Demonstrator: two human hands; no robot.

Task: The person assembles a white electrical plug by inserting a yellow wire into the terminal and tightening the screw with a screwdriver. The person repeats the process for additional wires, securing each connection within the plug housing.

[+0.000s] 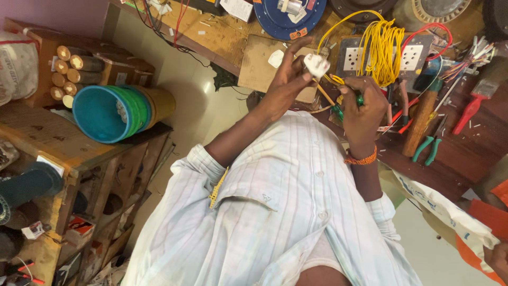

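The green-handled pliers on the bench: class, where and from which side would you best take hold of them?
Grip the green-handled pliers by both handles, which splay toward the bench's near edge, coming from that side; the jaw end points away, toward the wooden hammer handle alongside.

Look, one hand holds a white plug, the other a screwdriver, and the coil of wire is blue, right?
Not quite. The head view shows the coil of wire is yellow, not blue. The left hand does hold a white plug, and the right hand a screwdriver.
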